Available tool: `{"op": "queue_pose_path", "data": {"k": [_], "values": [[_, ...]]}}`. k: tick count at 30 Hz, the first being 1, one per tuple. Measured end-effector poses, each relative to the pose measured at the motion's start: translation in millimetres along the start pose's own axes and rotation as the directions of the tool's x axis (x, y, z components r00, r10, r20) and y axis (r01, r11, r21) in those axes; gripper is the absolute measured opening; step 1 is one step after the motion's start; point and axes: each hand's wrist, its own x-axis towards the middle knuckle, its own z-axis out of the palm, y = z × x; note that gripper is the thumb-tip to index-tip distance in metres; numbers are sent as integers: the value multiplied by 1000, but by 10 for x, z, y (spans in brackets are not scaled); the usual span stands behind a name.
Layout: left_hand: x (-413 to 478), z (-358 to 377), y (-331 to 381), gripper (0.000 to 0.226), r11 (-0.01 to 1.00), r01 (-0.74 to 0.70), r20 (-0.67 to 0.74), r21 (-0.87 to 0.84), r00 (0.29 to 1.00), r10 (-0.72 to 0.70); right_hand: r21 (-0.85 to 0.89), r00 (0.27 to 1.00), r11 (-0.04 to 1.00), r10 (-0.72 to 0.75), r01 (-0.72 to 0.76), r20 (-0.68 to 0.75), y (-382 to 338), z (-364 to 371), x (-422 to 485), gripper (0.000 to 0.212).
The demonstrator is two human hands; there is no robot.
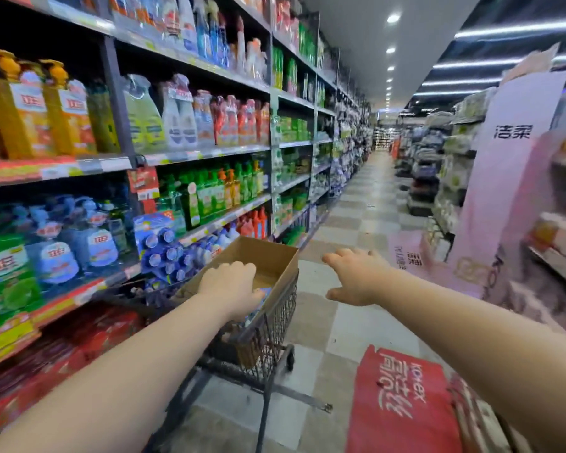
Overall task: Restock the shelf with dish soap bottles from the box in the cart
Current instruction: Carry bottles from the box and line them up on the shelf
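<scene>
Two hands over a stocking cart

Left hand reaches into the open-topped cardboard box; grip unclear. Right hand hovers, fingers spread, above checkered floor. It sits in the wire cart, lengthwise down the aisle, beside the stocked shelf.

Two bare arms reach toward a cart in a store aisle.
The left hand dips into the open cardboard box in the wire cart, over something blue; its grip is unclear. The right hand hovers beside the cart with spread fingers, above the checkered floor. The shelf on the left holds green dish soap bottles.
</scene>
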Motion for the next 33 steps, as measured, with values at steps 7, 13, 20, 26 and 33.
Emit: {"op": "queue_pose_path", "data": {"k": [7,13,20,26,33], "values": [[1020,368,259,46,997,-82,22,-12,996,82,-4,998,998,60,-60,19,492,262,736,69],[2068,613,212,45,990,-143,31,-11,989,143,20,996,996,84,-85,41,764,391,1709,70],[2924,1053,199,54,983,-183,90,-31,979,185,62,990,992,104,-110,92,1068,777,2594,70],[3539,1474,240,53,993,-107,164,-52,980,114,62,991,997,33,-41,132,1408,1116,3375,68],[4194,1887,350,53,994,102,274,-31,957,-90,101,976,985,-152,138,153,1798,1537,4372,71]]}}
